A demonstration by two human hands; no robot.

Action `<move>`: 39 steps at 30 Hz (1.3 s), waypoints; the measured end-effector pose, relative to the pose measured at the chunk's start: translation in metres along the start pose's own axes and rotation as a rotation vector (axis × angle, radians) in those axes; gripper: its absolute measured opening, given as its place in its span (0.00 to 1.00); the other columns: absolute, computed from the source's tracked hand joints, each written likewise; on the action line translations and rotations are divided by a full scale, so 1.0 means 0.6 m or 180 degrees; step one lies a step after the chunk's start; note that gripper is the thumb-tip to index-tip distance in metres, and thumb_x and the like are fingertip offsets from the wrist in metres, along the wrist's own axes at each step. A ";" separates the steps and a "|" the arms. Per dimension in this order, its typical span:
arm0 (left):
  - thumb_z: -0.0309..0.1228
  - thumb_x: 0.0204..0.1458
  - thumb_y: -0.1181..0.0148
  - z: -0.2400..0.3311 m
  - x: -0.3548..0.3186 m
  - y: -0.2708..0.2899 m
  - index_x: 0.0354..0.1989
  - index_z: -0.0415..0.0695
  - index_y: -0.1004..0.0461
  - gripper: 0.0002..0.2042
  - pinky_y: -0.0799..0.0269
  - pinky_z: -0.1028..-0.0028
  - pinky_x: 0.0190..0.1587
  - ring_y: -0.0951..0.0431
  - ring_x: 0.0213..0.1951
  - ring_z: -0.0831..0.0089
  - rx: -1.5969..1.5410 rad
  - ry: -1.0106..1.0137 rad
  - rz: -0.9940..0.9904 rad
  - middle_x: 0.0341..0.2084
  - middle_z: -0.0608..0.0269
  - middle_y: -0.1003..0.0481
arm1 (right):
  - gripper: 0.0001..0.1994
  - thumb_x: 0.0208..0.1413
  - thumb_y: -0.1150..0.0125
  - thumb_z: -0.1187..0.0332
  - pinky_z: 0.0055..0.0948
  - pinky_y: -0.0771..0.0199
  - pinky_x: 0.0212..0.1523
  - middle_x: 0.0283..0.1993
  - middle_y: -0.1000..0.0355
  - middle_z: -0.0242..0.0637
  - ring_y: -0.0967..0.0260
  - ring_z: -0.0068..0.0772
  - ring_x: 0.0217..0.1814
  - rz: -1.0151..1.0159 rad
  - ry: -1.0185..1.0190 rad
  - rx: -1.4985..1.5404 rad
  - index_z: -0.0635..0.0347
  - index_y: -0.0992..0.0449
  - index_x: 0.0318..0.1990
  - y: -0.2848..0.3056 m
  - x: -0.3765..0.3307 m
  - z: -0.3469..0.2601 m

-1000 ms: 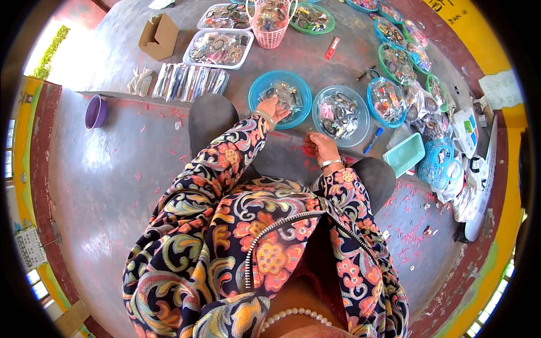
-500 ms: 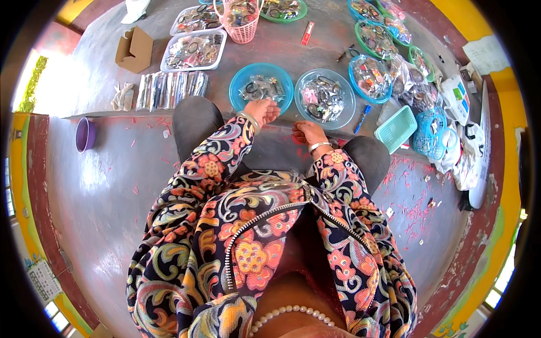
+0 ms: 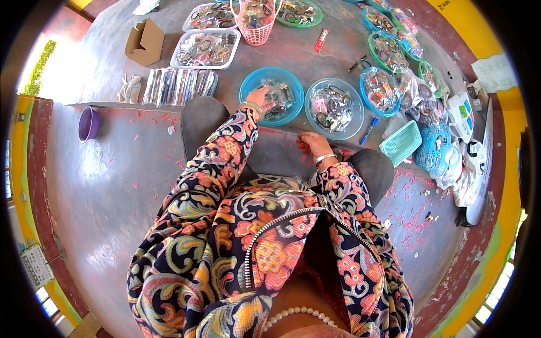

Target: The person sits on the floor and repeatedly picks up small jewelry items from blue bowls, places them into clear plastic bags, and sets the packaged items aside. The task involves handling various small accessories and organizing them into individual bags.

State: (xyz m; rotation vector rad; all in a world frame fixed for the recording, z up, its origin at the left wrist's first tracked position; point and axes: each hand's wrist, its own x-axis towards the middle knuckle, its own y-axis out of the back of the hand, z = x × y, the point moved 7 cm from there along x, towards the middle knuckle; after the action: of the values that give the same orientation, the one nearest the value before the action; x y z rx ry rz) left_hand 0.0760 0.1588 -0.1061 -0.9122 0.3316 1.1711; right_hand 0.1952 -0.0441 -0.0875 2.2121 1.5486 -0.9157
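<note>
- One blue basin (image 3: 297, 105) of small clear packets (image 3: 283, 93) sits on the ledge (image 3: 296, 53).
- Left hand (image 3: 260, 99): fingers loosely parted over those packets, at the basin's near-left side; contact is unclear.
- Right hand (image 3: 314, 145): fingers curled inward, near the clear bowl (image 3: 353, 120); I cannot tell whether they hold anything.
- One clear bowl beside the basin.
- Farther: two white trays (image 3: 204, 66), one pink basket (image 3: 256, 37), one cardboard box (image 3: 145, 44).
</note>
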 end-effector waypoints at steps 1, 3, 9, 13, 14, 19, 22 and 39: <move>0.32 0.49 0.49 -0.004 0.014 -0.004 0.46 0.41 0.38 0.16 0.31 0.67 0.38 0.38 0.44 0.64 -0.0044 0.0014 -0.0302 0.48 0.57 0.43 | 0.12 0.48 0.51 0.68 0.22 0.34 0.27 0.31 0.30 0.35 0.35 0.25 0.28 -0.0004 -0.0072 -0.0012 0.65 0.30 0.38 -0.005 -0.004 -0.005; 0.31 0.49 0.50 -0.009 0.032 -0.004 0.45 0.41 0.38 0.15 0.31 0.67 0.38 0.37 0.45 0.65 0.0023 0.0078 -0.0264 0.48 0.57 0.43 | 0.12 0.48 0.52 0.68 0.21 0.35 0.27 0.31 0.30 0.35 0.35 0.24 0.28 -0.0021 -0.0110 0.0011 0.65 0.30 0.38 -0.009 -0.010 -0.007; 0.30 0.50 0.52 -0.010 0.074 0.007 0.40 0.36 0.37 0.12 0.30 0.70 0.38 0.35 0.45 0.69 -0.0060 -0.0174 -0.0215 0.40 0.59 0.34 | 0.11 0.49 0.51 0.68 0.19 0.36 0.25 0.31 0.30 0.35 0.35 0.23 0.28 -0.0125 -0.0209 0.0057 0.64 0.30 0.37 -0.019 -0.011 -0.009; 0.31 0.51 0.54 0.025 0.050 -0.017 0.36 0.36 0.34 0.11 0.30 0.71 0.38 0.32 0.41 0.69 0.0211 -0.0429 -0.0276 0.37 0.57 0.32 | 0.10 0.48 0.50 0.67 0.19 0.35 0.23 0.29 0.30 0.35 0.33 0.24 0.26 -0.0081 -0.0188 0.0053 0.63 0.29 0.36 -0.020 -0.012 -0.011; 0.32 0.51 0.54 0.039 0.036 -0.016 0.35 0.36 0.34 0.11 0.30 0.71 0.38 0.31 0.40 0.69 0.0209 -0.0485 -0.0224 0.36 0.56 0.31 | 0.10 0.48 0.50 0.67 0.19 0.35 0.23 0.29 0.30 0.35 0.33 0.24 0.26 -0.0123 -0.0175 0.0026 0.62 0.29 0.36 -0.022 -0.007 -0.008; 0.34 0.51 0.55 0.074 -0.001 -0.010 0.33 0.36 0.33 0.12 0.31 0.70 0.37 0.30 0.36 0.69 0.0233 -0.0764 -0.0184 0.32 0.55 0.29 | 0.10 0.49 0.51 0.69 0.17 0.36 0.23 0.30 0.29 0.35 0.34 0.22 0.25 -0.0109 -0.0171 0.0072 0.64 0.30 0.37 -0.019 -0.012 -0.014; 0.34 0.49 0.57 0.079 0.012 0.044 0.31 0.37 0.30 0.13 0.32 0.68 0.38 0.29 0.35 0.64 0.1737 -0.0852 0.0227 0.30 0.52 0.29 | 0.10 0.49 0.51 0.69 0.17 0.36 0.23 0.29 0.29 0.35 0.34 0.22 0.25 -0.0107 -0.0136 0.0088 0.64 0.30 0.36 -0.024 -0.016 -0.018; 0.29 0.47 0.58 -0.029 0.020 -0.013 0.44 0.37 0.38 0.16 0.39 0.62 0.48 0.34 0.45 0.53 0.5421 -0.1860 -0.0564 0.42 0.45 0.35 | 0.11 0.49 0.50 0.66 0.17 0.37 0.23 0.31 0.30 0.34 0.35 0.21 0.27 -0.0157 -0.0145 -0.0001 0.62 0.30 0.35 -0.013 -0.014 -0.010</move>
State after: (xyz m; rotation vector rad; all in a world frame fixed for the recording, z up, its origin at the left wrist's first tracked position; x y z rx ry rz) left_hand 0.0914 0.1526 -0.1209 0.8559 0.5719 0.5638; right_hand 0.1880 -0.0440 -0.0764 2.1464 1.5888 -0.9734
